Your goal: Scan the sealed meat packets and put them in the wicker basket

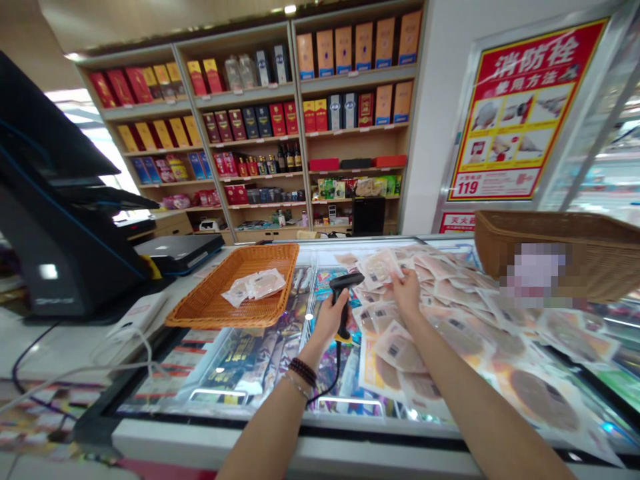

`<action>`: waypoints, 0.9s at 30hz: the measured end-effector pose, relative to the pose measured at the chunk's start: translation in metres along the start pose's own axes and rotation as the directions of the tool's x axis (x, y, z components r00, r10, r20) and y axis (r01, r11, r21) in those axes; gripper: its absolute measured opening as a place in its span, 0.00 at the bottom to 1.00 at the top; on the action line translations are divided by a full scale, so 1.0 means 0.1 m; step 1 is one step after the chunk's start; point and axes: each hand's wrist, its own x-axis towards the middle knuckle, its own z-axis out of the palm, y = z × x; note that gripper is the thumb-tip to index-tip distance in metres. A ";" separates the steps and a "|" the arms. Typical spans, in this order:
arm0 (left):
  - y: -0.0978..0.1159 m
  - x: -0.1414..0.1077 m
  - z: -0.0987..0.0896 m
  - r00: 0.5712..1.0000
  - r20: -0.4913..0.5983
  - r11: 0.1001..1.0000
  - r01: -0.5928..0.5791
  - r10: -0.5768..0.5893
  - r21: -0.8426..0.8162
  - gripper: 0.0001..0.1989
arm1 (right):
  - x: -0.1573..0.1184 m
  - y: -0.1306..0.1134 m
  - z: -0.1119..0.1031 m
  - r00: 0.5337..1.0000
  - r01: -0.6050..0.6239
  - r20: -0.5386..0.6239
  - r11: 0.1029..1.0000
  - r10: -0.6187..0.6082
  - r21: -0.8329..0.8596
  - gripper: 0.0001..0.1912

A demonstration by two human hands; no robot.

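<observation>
A black handheld scanner (344,281) with a cord is held upright in my left hand (331,315), its head turned toward the right. My right hand (406,292) pinches the edge of a flat clear packet (380,268) just in front of the scanner. Many similar packets (457,333) lie spread and overlapping on the glass top beneath and to the right of my right hand. To the left of the scanner sits an orange woven basket (185,308) with a few such packets (255,287) in it.
The glass-topped freezer (350,427) shows colourful packages inside. A brown wicker basket (560,230) stands at the right. At the left are a dark screen terminal (65,247), a flat black device (180,250) and loose cables. Shelves (260,140) of boxes stand behind.
</observation>
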 end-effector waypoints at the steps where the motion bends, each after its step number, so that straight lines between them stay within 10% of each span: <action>1: 0.00 0.00 0.00 1.000 0.000 1.000 0.001 -0.001 0.002 0.39 | 0.00 0.00 0.00 1.000 0.006 -0.003 1.000 -0.006 0.001 0.29; 27: 0.02 -0.03 0.00 1.000 0.000 1.000 0.013 -0.013 0.002 0.38 | -0.04 -0.05 0.01 0.998 0.023 -0.060 1.000 -0.023 -0.010 0.28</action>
